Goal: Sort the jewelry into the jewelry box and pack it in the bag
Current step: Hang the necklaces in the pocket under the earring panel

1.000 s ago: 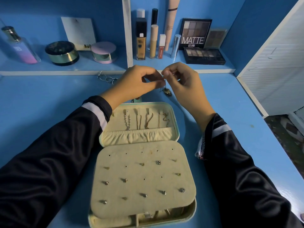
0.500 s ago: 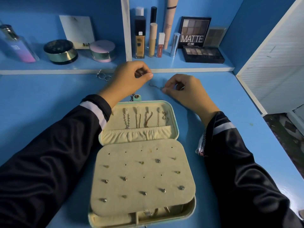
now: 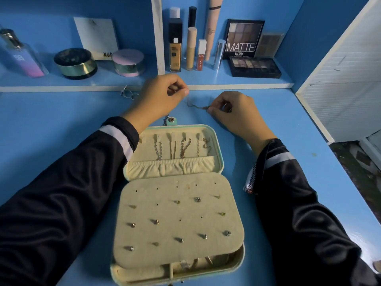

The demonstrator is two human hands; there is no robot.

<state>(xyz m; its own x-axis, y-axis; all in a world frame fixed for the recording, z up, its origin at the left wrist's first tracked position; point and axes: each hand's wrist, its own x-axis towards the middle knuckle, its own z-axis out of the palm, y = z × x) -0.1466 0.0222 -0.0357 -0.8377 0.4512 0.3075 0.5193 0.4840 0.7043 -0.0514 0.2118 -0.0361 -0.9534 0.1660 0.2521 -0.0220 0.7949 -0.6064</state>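
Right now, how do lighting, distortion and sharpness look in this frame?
Head view: dim, blue-tinted light; wide-angle distortion stretches the sleeves at the lower corners; the thin chain pinched between left hand and right hand is faint, slightly blurred; the MATTE palette lettering reads clearly.

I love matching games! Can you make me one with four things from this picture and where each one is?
Things:
1 thin chain
2 stud earrings
3 MATTE palette
4 hanging chains

Places:
A standing on the shelf
B pushed into the cream panel of the jewelry box
C in the box lid, above the pouch
D pinched between the left hand and right hand

Pairs: 1-D, 2-B, 3-A, 4-C
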